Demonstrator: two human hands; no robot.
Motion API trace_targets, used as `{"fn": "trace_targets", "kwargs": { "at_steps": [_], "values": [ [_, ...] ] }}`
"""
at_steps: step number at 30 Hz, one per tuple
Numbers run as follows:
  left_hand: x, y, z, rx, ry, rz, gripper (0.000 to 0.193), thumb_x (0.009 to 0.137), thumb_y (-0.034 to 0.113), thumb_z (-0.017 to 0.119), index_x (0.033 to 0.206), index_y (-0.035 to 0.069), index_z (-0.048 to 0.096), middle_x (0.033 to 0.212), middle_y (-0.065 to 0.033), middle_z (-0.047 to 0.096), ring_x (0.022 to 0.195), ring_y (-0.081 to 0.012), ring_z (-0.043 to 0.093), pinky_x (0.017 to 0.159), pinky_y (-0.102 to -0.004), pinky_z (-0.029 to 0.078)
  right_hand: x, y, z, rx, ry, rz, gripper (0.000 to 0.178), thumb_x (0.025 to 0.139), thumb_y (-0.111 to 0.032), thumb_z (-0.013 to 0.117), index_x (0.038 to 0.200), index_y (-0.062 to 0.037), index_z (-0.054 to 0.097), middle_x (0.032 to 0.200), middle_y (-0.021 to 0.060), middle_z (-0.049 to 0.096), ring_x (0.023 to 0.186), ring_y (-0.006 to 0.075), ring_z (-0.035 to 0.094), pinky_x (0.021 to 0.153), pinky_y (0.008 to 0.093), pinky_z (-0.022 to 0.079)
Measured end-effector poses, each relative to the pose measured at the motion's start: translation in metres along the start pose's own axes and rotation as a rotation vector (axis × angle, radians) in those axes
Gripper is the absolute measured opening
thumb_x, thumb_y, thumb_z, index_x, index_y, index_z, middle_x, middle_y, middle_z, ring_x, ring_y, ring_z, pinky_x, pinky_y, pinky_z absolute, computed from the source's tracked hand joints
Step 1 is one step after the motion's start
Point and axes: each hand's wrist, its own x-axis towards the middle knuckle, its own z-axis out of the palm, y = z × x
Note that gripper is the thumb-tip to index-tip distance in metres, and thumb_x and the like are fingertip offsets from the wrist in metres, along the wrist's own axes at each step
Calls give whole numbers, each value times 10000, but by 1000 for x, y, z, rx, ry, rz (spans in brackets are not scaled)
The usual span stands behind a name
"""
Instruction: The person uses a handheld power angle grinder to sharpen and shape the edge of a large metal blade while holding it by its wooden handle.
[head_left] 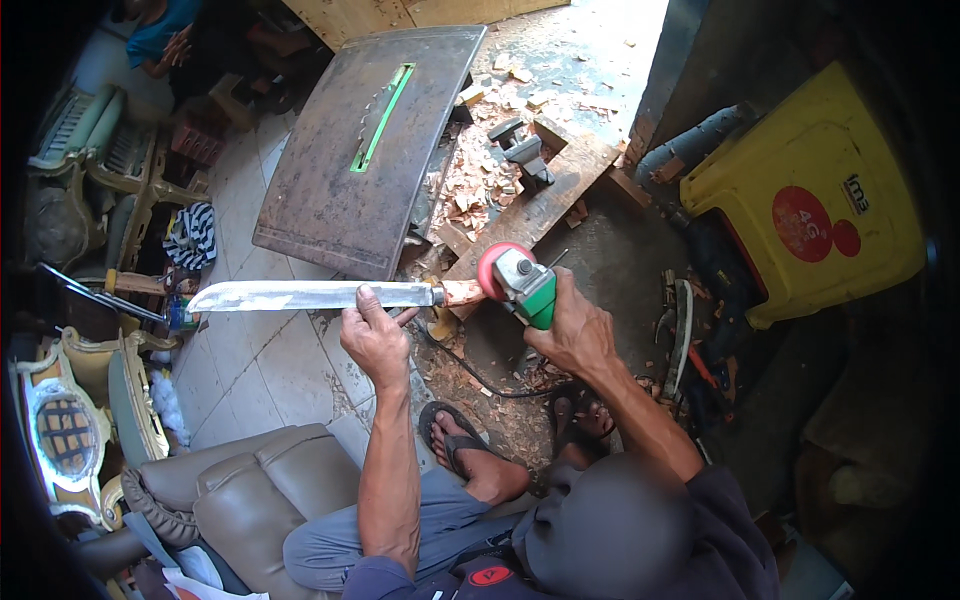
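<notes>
My left hand (377, 345) is closed on the blade of a machete (290, 296), thumb on top, near the metal collar. The blade lies level and points left. Its wooden handle (461, 292) reaches right to the red disc (490, 268) of an angle grinder (540, 298) and appears to touch it. Wrapped round the grinder's green body is my right hand (580, 332). Whether the disc spins cannot be told from this one picture.
Ahead stands a table saw (370, 150) with a toothed blade in a green slot. A vise (525, 155) sits on a plank among wood chips. A yellow plastic stool (810, 200) lies at right; a brown cushioned seat (275, 490) is at lower left. A black cable (480, 378) crosses the floor.
</notes>
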Motion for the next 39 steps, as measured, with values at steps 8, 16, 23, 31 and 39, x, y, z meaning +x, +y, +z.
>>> {"fn": "trace_targets", "kwargs": {
  "at_steps": [8,16,23,31,39],
  "values": [
    [-9,8,9,18,44,43,405,1122,244,502,978,-127,581,876,-179,679,714,-229,735,591,-360,700,1,-15,-13,12,-97,59,886,767,-303,746,1480,39,348,1199,298,651,973,483,698,856,558,564],
    [-10,9,2,24,-16,58,434,1115,271,522,974,-133,591,883,-175,681,754,-231,741,626,-371,708,2,-10,-9,-72,-11,-17,856,768,-286,746,1478,2,364,1184,285,670,981,488,697,853,562,558],
    [-9,15,5,17,-42,51,446,1109,271,536,944,-138,598,879,-183,683,744,-232,740,624,-371,705,4,-20,-10,-32,19,-15,737,756,-282,750,1360,-37,405,1079,286,696,991,509,685,852,587,541],
    [-12,14,6,21,-90,152,456,1103,260,552,925,-154,617,881,-189,688,763,-238,741,632,-377,706,13,-17,-21,-15,-70,-30,823,754,-286,778,1423,-25,375,1122,277,668,948,496,688,816,569,554],
    [-11,17,6,20,-114,159,448,1101,247,556,927,-160,625,889,-197,690,777,-248,745,654,-381,708,18,-16,-23,28,-98,-32,813,757,-285,768,1418,-24,372,1096,295,690,986,511,686,852,576,543]
  ]
}}
